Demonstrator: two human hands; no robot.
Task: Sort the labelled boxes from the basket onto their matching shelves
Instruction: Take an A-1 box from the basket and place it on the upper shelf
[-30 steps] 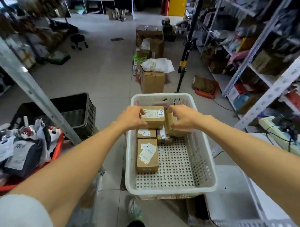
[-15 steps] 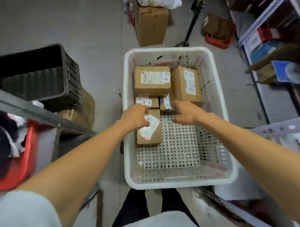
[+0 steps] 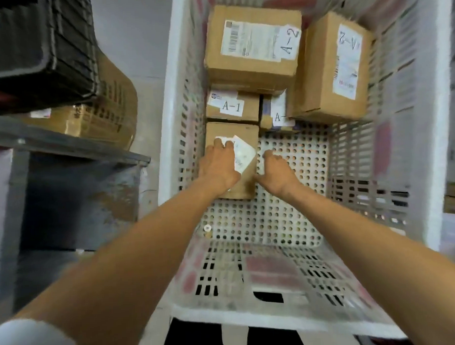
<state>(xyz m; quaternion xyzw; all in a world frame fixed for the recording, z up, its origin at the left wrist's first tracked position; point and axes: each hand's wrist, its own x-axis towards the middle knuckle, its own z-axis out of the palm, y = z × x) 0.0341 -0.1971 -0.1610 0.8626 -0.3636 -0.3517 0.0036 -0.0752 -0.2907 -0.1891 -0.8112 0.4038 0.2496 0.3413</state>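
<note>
A person's two bare hands reach into a white perforated basket (image 3: 172,96) of labelled cardboard boxes. The left hand (image 3: 218,167) lies on top of the nearest box (image 3: 232,132), which sits flat on the basket's floor against its left wall; the fingers are spread loosely over a peeling white label (image 3: 244,156), pressing rather than clasping. The right hand (image 3: 275,170) is set against that box's right side on the basket's floor, thumb along the cardboard; whether its fingers have any hold cannot be told. Toward the basket's far end lie a box marked A-1 (image 3: 233,107) and a small, half-hidden box (image 3: 277,113). Stacked over them at the far wall is a box marked A-2 (image 3: 253,47), and a second A-2 box (image 3: 331,68) leans tilted by the basket's right wall. Left of the basket, outside it, a black crate (image 3: 36,50) stands above a grey shelf (image 3: 65,147)
</note>
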